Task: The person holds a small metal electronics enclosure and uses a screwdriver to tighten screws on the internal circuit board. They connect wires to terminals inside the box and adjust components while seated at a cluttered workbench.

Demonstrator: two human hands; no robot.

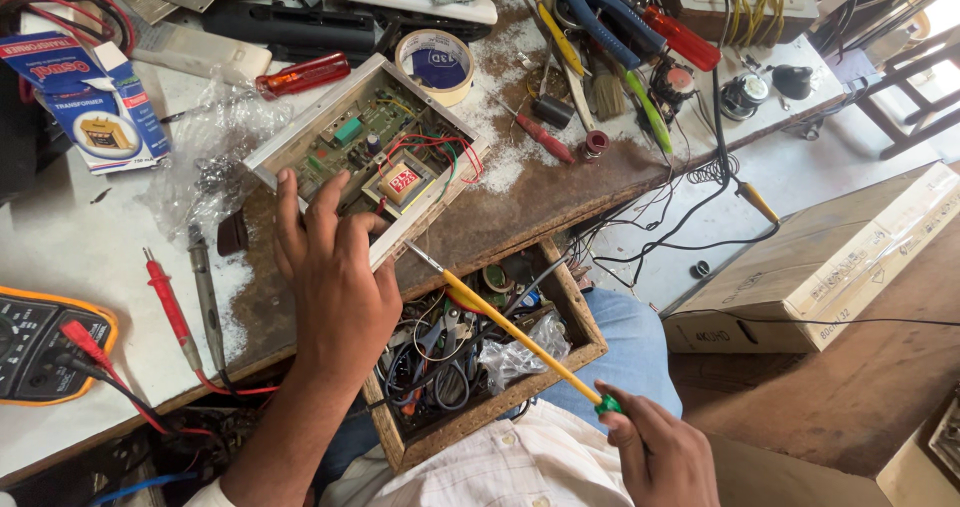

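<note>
An open white metal case (300, 132) lies tilted on the worn workbench, showing a green circuit board (350, 142), a small transformer (402, 182) and red wires. My left hand (330, 272) rests on the case's near edge, fingers spread over the board. My right hand (655, 452) grips the green end of a long yellow-handled screwdriver (510, 329). Its metal tip reaches the case's near right corner.
An open wooden drawer (480, 347) full of wires and parts sits below the bench. A multimeter (40, 342) with red and black probes lies at left. A tape roll (435, 64), pliers, screwdrivers, a blue-and-white carton (85, 97) and a cardboard box (820, 267) surround the work.
</note>
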